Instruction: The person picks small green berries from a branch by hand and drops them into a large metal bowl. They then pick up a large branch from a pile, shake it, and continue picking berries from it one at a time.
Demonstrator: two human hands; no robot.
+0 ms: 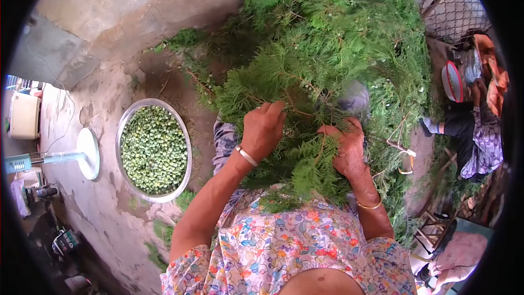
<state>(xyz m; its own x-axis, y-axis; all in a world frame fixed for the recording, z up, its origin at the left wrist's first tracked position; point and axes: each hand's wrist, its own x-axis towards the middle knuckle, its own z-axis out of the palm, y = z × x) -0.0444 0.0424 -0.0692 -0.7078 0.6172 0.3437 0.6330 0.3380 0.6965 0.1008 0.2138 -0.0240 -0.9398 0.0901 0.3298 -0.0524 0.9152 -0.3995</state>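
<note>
My left hand (262, 133), with a pale bangle at the wrist, has its fingers pinched at the leafy evergreen branch (281, 76) over my lap. What lies between its fingertips is too small to make out. My right hand (348, 146), with a thin gold bracelet, is closed around the branch's stem on the other side. Feathery sprigs (316, 172) hang down between my wrists onto my flowered shirt. To the left stands a wide metal basin (188, 158) filled with small green cones (153, 147).
A large heap of cut branches (376, 38) lies ahead and to the right. Left of the basin is a fan's round base (88, 154). Two other people sit at the right, one in patterned clothing (486, 145), another in pink (461, 251). A wall (136, 11) runs behind.
</note>
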